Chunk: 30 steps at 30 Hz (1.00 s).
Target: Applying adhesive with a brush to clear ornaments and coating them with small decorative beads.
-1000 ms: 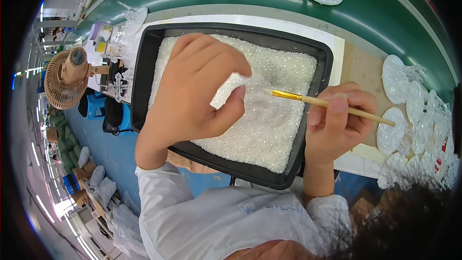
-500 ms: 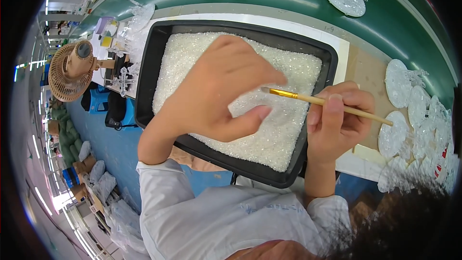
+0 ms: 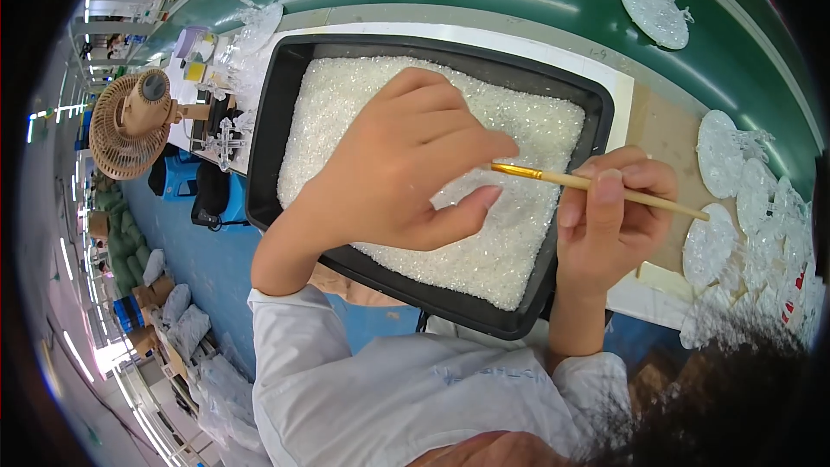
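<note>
A black rectangular tray (image 3: 285,78) holds a bed of small clear glittering crystals (image 3: 519,233). My left hand (image 3: 398,164) hovers over the middle of the tray and pinches a small clear piece between thumb and fingers; the piece itself is hard to make out. My right hand (image 3: 609,225) rests at the tray's right rim and grips a thin wooden paintbrush (image 3: 605,186) with a gold ferrule. The brush tip points left and meets my left fingertips.
Several clear round crystal pieces (image 3: 722,156) lie on the bench to the right, and one more (image 3: 655,7) sits at the back on the green surface. A tan desk fan (image 3: 130,121) and small clutter stand at the left. The blue floor lies below.
My left hand slid right and a little toward me over the crystals, with its fingers closing around the brush tip. My right hand and the brush stayed nearly still.
</note>
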### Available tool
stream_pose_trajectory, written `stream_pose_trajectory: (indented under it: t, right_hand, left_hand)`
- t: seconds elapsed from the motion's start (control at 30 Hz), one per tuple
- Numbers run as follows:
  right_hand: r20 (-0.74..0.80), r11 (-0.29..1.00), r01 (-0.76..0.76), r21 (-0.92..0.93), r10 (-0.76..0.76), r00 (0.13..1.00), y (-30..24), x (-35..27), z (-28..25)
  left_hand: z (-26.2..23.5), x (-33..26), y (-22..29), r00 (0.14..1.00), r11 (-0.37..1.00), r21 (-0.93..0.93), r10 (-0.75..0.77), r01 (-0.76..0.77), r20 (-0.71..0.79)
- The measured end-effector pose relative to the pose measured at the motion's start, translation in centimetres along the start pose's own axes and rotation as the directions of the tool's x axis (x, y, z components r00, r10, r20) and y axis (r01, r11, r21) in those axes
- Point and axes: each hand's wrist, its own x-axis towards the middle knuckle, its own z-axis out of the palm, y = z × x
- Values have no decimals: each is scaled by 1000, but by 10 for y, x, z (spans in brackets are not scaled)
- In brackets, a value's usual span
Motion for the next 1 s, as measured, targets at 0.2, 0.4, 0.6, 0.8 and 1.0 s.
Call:
stream_pose_trajectory:
  t: [0.2, 0.4, 0.6, 0.8, 1.0]
  right_hand:
    - [6, 999, 23, -47, -23, 1000, 0, 2, 0]
    - [-10, 1000, -9, 19, 9, 1000, 3, 2, 5]
    - [-149, 997, 41, 59, -32, 988, 2, 11, 3]
    - [-160, 996, -31, 84, 44, 986, 0, 6, 1]
    - [-151, 998, -21, 60, 30, 988, 5, 0, 4]
  left_hand:
    - [-3, -1, -6, 1000, 997, 74, 19, -17, -23]
    - [-10, -4, -12, 998, 981, 191, -27, 37, -55]
    - [-19, -1, -12, 998, 943, 329, -65, 53, 24]
    - [-81, 6, -60, 743, 613, 449, -636, 651, -208]
    - [-174, -47, -272, 486, 148, 515, -614, 845, -622]
